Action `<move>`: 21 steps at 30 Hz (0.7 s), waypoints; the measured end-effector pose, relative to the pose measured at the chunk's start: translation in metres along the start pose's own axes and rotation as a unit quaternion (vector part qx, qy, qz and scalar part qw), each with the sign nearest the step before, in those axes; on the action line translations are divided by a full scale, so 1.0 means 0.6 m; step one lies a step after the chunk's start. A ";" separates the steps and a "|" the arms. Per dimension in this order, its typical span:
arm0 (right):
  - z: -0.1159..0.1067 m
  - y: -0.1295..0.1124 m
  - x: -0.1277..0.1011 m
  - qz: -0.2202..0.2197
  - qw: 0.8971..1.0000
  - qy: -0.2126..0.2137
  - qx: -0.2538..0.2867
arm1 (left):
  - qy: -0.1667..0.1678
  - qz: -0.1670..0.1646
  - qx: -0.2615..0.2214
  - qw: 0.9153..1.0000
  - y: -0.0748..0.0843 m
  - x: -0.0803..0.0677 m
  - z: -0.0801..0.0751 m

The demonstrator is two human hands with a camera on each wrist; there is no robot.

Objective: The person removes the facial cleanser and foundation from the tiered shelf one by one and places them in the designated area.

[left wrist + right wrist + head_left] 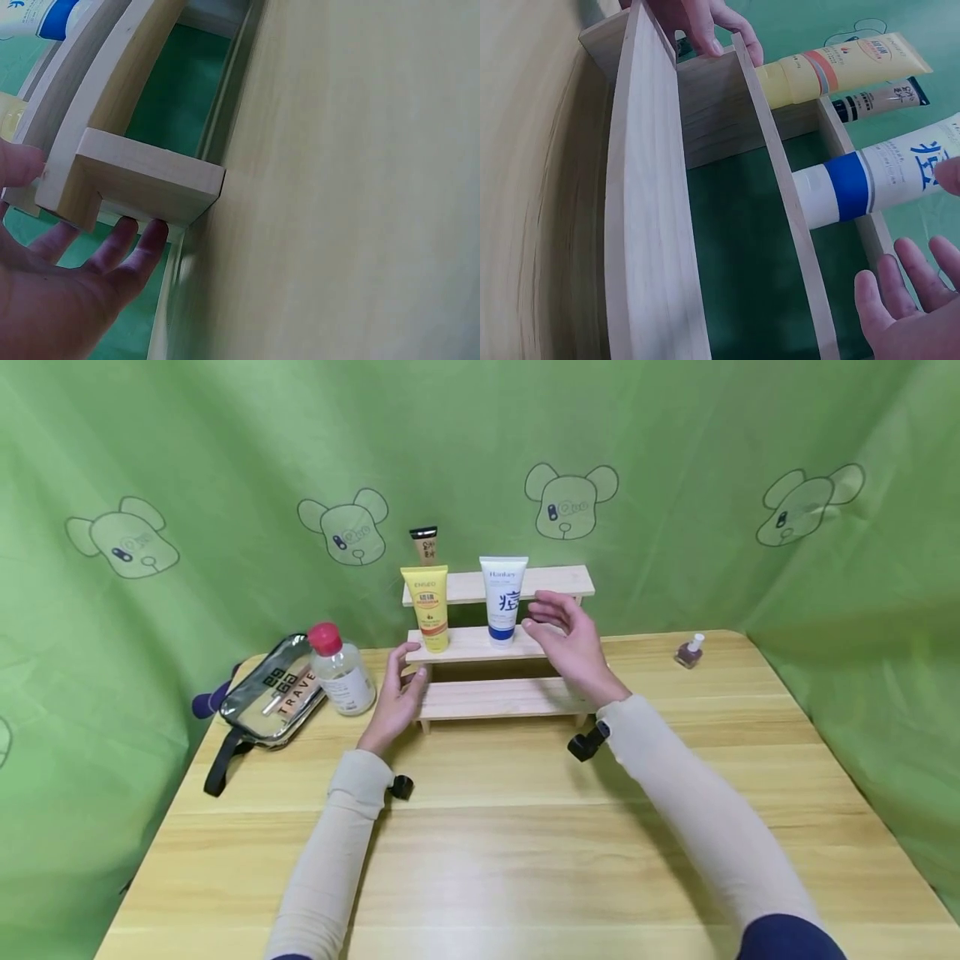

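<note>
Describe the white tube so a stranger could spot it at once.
On the table stands a three-tier wooden rack. On its middle shelf, the white tube stands upright, right of the yellow tube and beside the right hand. Only this one has a white body, a blue band near its base and blue writing.

The person wore pale beige-grey, fairly close-fitting sleeves along both forearms, the left sleeve [318,872] and the right sleeve [697,818] alike in plain cloth, each ending at the wrist in a cuff, with the left cuff [362,779] looking folded and loosely creased. Farther up the arms, dark navy cloth [787,937] showed as a rounded patch on the right and a mere sliver on the left. Small, blocky black devices, a left device [402,787] and a right device [587,743], jutted from the wrists, while the left hand [397,702] and the right hand [572,643] were bare.
</note>
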State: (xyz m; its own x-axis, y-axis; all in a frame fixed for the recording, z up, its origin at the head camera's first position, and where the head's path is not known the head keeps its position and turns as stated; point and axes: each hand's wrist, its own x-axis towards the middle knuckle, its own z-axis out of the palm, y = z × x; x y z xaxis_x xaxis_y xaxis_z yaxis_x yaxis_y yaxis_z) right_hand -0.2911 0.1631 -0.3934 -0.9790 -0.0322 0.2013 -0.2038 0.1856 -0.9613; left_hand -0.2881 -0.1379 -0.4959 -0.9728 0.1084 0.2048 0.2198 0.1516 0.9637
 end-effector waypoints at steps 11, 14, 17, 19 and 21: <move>0.021 0.008 0.029 0.028 0.997 -0.059 0.038 | 0.004 -0.002 0.001 1.000 -0.005 -0.001 0.003; 0.024 0.009 0.038 0.036 0.996 -0.067 0.035 | 0.002 -0.002 -0.002 1.000 -0.006 -0.001 0.002; 0.027 0.006 0.044 0.044 0.996 -0.076 0.023 | 0.000 -0.002 -0.007 1.000 -0.006 -0.001 0.001; 0.029 0.004 0.048 0.045 0.996 -0.083 0.008 | 0.000 -0.001 -0.008 1.000 -0.006 0.000 0.000; 0.031 0.002 0.050 0.044 0.995 -0.088 -0.012 | 0.000 0.004 -0.008 1.000 -0.005 0.001 0.000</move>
State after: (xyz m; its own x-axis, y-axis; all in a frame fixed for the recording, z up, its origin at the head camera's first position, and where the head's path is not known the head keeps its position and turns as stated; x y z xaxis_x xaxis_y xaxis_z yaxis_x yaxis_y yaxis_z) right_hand -0.3212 0.1442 -0.3920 -0.9793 -0.1867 0.0785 -0.1192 0.2178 -0.9687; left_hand -0.2891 -0.1382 -0.4985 -0.9710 0.1091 0.2126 0.2264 0.1345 0.9647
